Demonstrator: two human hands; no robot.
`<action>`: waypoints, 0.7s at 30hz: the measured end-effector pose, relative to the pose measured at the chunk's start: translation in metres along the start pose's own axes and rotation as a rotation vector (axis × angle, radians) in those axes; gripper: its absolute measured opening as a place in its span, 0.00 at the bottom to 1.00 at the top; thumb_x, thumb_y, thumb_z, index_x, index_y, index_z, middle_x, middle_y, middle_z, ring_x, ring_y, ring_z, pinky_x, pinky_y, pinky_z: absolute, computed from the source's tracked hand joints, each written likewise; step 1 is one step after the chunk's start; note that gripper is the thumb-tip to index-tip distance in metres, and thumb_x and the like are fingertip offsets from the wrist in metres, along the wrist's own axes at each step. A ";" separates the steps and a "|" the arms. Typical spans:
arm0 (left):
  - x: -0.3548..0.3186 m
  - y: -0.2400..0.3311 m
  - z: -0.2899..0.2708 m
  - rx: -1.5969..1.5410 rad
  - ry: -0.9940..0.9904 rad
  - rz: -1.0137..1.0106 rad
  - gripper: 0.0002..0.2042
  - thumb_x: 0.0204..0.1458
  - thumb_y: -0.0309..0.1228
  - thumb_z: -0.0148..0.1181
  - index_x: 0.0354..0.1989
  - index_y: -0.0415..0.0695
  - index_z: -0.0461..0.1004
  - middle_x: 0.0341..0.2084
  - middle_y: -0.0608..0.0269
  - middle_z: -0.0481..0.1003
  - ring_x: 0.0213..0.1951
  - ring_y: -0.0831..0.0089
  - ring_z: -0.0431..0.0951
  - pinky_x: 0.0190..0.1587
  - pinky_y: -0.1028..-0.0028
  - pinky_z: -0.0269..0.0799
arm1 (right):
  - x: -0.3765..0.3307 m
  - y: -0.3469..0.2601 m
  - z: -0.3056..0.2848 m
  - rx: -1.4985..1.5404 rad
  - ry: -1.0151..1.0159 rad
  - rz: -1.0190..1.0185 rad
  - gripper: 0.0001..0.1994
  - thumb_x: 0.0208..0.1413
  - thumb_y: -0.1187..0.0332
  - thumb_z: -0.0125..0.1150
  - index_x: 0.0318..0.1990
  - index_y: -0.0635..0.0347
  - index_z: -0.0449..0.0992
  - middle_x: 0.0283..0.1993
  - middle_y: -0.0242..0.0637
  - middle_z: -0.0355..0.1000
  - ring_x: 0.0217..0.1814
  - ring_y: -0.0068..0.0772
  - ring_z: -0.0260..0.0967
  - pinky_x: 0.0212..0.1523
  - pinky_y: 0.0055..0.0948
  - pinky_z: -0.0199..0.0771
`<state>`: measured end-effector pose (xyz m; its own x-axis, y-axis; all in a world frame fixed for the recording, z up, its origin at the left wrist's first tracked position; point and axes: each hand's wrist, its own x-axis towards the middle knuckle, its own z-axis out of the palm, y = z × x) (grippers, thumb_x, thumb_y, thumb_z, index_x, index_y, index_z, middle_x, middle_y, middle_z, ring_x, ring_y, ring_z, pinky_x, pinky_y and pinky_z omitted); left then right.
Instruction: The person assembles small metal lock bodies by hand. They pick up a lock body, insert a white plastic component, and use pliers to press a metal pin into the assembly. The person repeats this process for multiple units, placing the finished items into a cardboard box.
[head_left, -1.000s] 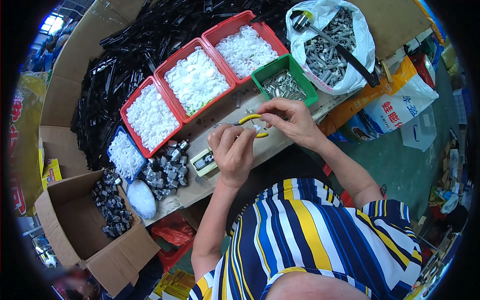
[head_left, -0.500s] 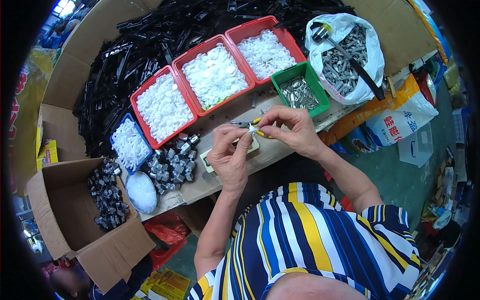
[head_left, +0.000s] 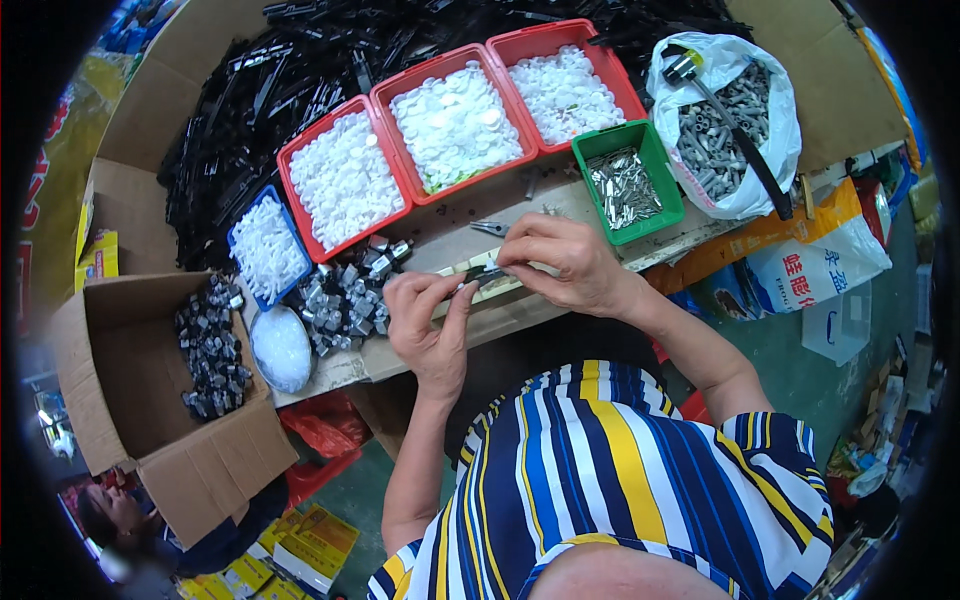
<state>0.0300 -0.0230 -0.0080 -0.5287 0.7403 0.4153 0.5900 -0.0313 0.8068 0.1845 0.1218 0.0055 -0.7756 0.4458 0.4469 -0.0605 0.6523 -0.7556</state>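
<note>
A: At the front edge of the workbench [head_left: 560, 305], what are the hands doing?

B: The left hand [head_left: 428, 325] and the right hand [head_left: 565, 265] are meeting over a small dark metal part [head_left: 484, 277]. Both are pinching it, fingers drawn narrow around it, the left thumb and forefinger gripping its left end and the right fingertips curling down over its right end. The part is sitting just above a pale strip on the bench top, between the two hands; whether it is touching the strip I cannot tell.

A: And what is lying around them?

B: Just beside the left hand a heap of grey metal fittings [head_left: 345, 295] is lying on the bench. Behind it, three red trays [head_left: 383, 100] are standing side by side, each holding white plastic pieces, and a smaller blue tray [head_left: 236, 225] of white pieces is sitting at their left. A green tray [head_left: 655, 175] of shiny metal bits is standing just beyond the right hand, with a white bag [head_left: 775, 140] of grey metal parts to its right. A long pile of black plastic pieces [head_left: 250, 110] is stretching behind the trays. A cardboard box [head_left: 120, 400] on the left is holding more dark fittings, well apart from the hands.
</note>
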 end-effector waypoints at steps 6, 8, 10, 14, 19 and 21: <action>-0.024 -0.015 -0.018 0.338 -0.023 0.223 0.13 0.40 0.22 0.74 0.37 0.44 0.83 0.31 0.63 0.74 0.41 0.62 0.71 0.44 0.65 0.68 | 0.007 0.024 0.021 0.008 -0.168 -0.043 0.07 0.47 0.76 0.68 0.34 0.64 0.78 0.39 0.39 0.71 0.45 0.42 0.71 0.44 0.37 0.71; -0.028 -0.019 -0.017 0.388 -0.037 0.280 0.13 0.40 0.22 0.74 0.37 0.44 0.83 0.31 0.63 0.74 0.41 0.61 0.71 0.44 0.65 0.68 | 0.011 0.027 0.023 -0.019 -0.215 -0.062 0.07 0.46 0.76 0.68 0.34 0.64 0.78 0.40 0.38 0.70 0.47 0.41 0.70 0.46 0.38 0.70; -0.030 -0.023 -0.015 0.403 -0.050 0.316 0.14 0.39 0.23 0.74 0.38 0.45 0.83 0.31 0.64 0.74 0.40 0.62 0.72 0.43 0.64 0.67 | 0.014 0.026 0.025 -0.025 -0.238 -0.059 0.07 0.46 0.76 0.68 0.34 0.63 0.78 0.42 0.37 0.70 0.49 0.40 0.69 0.47 0.39 0.70; -0.030 -0.031 -0.011 0.440 -0.070 0.391 0.15 0.41 0.26 0.73 0.40 0.47 0.82 0.33 0.65 0.74 0.41 0.63 0.72 0.43 0.64 0.65 | 0.017 0.027 0.028 -0.080 -0.269 -0.063 0.06 0.47 0.75 0.68 0.34 0.62 0.78 0.43 0.36 0.70 0.50 0.39 0.69 0.49 0.40 0.68; -0.028 -0.033 -0.009 0.477 -0.117 0.428 0.15 0.43 0.27 0.73 0.42 0.48 0.82 0.34 0.64 0.73 0.42 0.62 0.72 0.45 0.64 0.66 | 0.023 0.022 0.026 -0.160 -0.343 -0.067 0.06 0.48 0.74 0.67 0.35 0.60 0.79 0.44 0.34 0.70 0.52 0.38 0.68 0.50 0.41 0.66; -0.027 -0.035 -0.009 0.484 -0.119 0.437 0.14 0.44 0.28 0.73 0.42 0.48 0.82 0.34 0.65 0.73 0.42 0.63 0.72 0.45 0.64 0.65 | 0.025 0.021 0.026 -0.156 -0.369 -0.069 0.06 0.49 0.73 0.67 0.35 0.59 0.79 0.45 0.33 0.70 0.52 0.37 0.68 0.50 0.41 0.66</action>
<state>0.0180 -0.0475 -0.0437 -0.1239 0.7979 0.5900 0.9571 -0.0609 0.2833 0.1475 0.1307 -0.0121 -0.9483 0.1659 0.2706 -0.0464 0.7710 -0.6351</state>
